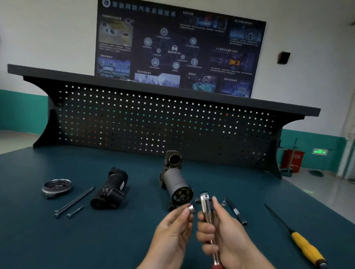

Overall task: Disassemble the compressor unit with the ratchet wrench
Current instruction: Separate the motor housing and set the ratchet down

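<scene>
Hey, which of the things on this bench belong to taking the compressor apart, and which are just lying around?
In the job: ratchet wrench in the right hand; socket pinched by the left hand; grey compressor unit; black housing, pulley disc and long bolts, seemingly its parts.
Lying about: yellow-handled screwdriver; thin black rod.

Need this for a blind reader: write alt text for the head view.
Left hand pinches a socket beside the ratchet gripped in the right hand. On the bench lie the compressor, a black housing, bolts and a screwdriver.
</scene>
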The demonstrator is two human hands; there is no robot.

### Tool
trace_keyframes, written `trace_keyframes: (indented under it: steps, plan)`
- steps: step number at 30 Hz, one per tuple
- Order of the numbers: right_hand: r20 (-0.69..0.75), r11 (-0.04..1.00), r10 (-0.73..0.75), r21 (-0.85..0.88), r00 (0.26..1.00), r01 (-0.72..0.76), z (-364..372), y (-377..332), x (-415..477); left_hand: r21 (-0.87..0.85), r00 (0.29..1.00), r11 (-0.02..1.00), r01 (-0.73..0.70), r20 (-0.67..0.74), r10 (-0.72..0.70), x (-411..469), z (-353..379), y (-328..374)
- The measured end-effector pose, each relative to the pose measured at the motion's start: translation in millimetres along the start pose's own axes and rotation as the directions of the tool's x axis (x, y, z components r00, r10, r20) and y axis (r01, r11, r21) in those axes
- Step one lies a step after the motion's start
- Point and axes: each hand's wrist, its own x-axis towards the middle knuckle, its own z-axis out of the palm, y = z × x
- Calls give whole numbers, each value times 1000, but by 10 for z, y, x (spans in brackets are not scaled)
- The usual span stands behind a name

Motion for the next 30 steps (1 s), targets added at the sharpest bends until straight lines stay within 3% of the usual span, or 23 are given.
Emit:
trace_keyframes:
  steps: [2, 5, 12, 18, 26, 28, 30]
  plan:
    - [8, 997, -6, 76, 1000, 5, 61, 38, -24, -20, 1000, 1000, -12, 11, 12, -41, -6, 58]
    - [45, 999, 0, 34, 999, -2, 103, 79, -53, -17, 999, 999, -32, 30, 32, -96, 4, 109]
    - [-20, 999, -29, -41, 999, 28, 130, 151, -113, 195, 985, 966, -171, 71, 160, -164, -21, 176]
    - [-41, 982, -69, -177, 997, 60, 129, 182, -236, 452, 879, 754, -477, 250, 406, -277, -10, 285]
    - [-1, 930, -54, -363, 999, 50, 64, 170, -360, 509, 831, 657, -556, 367, 419, -393, 70, 293]
    - [20, 934, -42, -354, 999, 47, 68, 195, -377, 538, 822, 623, -568, 408, 398, -387, 79, 329]
    - [51, 950, -45, -307, 998, 59, 81, 215, -396, 523, 839, 659, -540, 395, 375, -365, 58, 350]
